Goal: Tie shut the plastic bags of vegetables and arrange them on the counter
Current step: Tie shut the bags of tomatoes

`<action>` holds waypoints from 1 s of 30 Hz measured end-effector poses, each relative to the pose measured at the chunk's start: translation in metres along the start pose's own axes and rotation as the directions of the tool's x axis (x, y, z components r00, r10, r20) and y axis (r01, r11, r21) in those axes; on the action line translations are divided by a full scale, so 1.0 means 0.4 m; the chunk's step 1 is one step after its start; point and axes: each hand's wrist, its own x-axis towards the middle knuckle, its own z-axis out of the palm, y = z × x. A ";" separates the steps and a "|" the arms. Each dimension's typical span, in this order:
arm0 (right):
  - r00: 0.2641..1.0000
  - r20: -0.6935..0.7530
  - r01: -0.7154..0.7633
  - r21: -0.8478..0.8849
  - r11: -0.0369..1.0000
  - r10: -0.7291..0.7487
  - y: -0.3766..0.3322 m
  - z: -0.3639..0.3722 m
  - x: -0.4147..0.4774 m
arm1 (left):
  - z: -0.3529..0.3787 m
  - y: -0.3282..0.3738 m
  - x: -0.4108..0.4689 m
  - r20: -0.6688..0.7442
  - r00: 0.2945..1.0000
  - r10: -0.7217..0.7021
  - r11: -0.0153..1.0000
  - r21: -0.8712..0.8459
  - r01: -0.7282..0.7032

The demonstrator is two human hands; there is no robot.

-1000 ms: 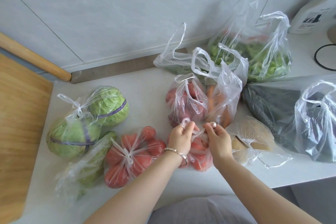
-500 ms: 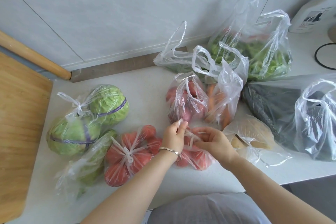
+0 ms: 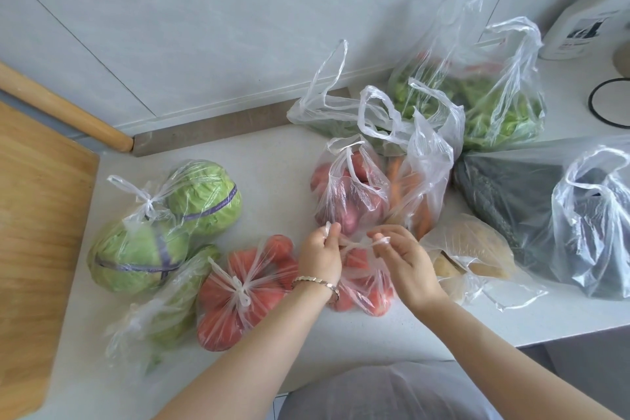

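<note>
The left hand, wearing a thin bracelet at the wrist, is pinching 1 handle of a clear bag of tomatoes between thumb and fingers, and the right hand is pinching the other handle at its fingertips, with its other fingers loosely curled. The 2 handles are crossing in a twisted strand stretching between the hands, just above the bag, which is sitting near the front edge of the white counter under both hands. At 9 o'clock from the hands, touching the left wrist, a second tomato bag is lying knotted shut. Beyond it, at 9 to 10 o'clock, a tied bag of 2 cabbages is resting beside a wooden board, with another bag of green vegetables lying at 8 o'clock. At 12 o'clock an open bag of reddish produce is standing next to a bag of carrots. At 3 o'clock a bag of potatoes is lying untied. Farther out, at 1 to 2 o'clock, open bags of leafy greens and dark vegetables are crowding the counter.
</note>
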 end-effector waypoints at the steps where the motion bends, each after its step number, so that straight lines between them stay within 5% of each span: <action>1: 0.996 -0.032 -0.076 0.112 0.991 0.080 0.003 -0.007 -0.004 | -0.005 -0.002 -0.005 -0.028 0.996 0.090 0.993 0.083 -0.088; 4: 0.942 -0.041 -0.304 0.316 0.899 0.333 0.025 -0.025 -0.011 | -0.024 -0.034 -0.015 -0.057 0.946 0.318 0.889 0.365 -0.277; 8: 0.736 -0.082 -0.563 0.477 0.675 0.672 0.079 -0.044 -0.020 | -0.066 -0.116 0.016 0.063 0.974 0.219 0.706 0.679 -0.203; 11: 0.606 -0.075 -0.620 0.579 0.529 0.792 0.109 -0.045 -0.021 | -0.080 -0.147 0.032 0.102 0.974 0.203 0.652 0.728 -0.212; 14: 0.542 -0.094 -0.554 0.707 0.439 0.835 0.090 -0.040 -0.002 | -0.075 -0.139 0.045 0.039 0.986 0.164 0.727 0.670 -0.147; 16: 0.600 -0.192 -0.512 0.653 0.558 0.776 0.063 -0.049 0.014 | -0.072 -0.118 0.045 0.004 0.984 0.177 0.881 0.444 -0.161; 18: 0.769 -0.208 -0.437 0.519 0.735 0.605 0.026 -0.056 0.020 | -0.067 -0.072 0.030 0.033 0.991 0.131 0.991 0.008 -0.131; 21: 0.947 -0.028 -0.291 0.350 0.890 0.321 -0.032 -0.047 0.010 | -0.044 -0.027 0.011 0.299 0.953 0.053 0.851 -0.513 0.114; 26: 0.989 0.083 -0.133 0.158 0.978 0.122 -0.081 -0.034 0.020 | 0.011 -0.021 0.013 0.498 0.861 0.099 0.895 -0.423 0.141; 28: 0.984 0.069 -0.176 0.267 0.947 0.164 -0.075 -0.038 0.039 | 0.017 -0.014 0.015 0.525 0.846 0.094 0.883 -0.436 0.172; 30: 0.958 0.149 -0.288 0.533 0.796 0.246 -0.064 -0.043 0.056 | 0.015 -0.019 0.024 0.514 0.855 0.071 0.861 -0.465 0.208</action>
